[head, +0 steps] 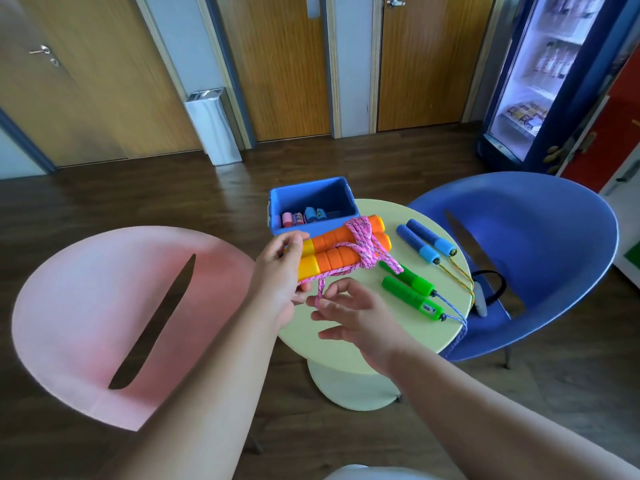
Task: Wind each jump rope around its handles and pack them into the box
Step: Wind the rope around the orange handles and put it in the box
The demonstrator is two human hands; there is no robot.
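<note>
My left hand (282, 271) grips the yellow ends of two orange jump-rope handles (341, 249), held side by side above the round table (398, 327). A pink rope (363, 242) is wound round the handles, and a loose loop hangs down from them. My right hand (349, 315) pinches that hanging loop just below the handles. A blue box (313, 190) stands at the table's far edge with pink and blue handles inside. On the table lie a green-handled rope (414, 292) and a blue-handled rope (426, 242), both unwound.
A pink chair (104, 306) stands to the left of the table and a blue chair (540, 244) to the right, with a black and grey item (483, 296) on its seat. Wooden doors, a metal bin and a lit fridge line the far wall.
</note>
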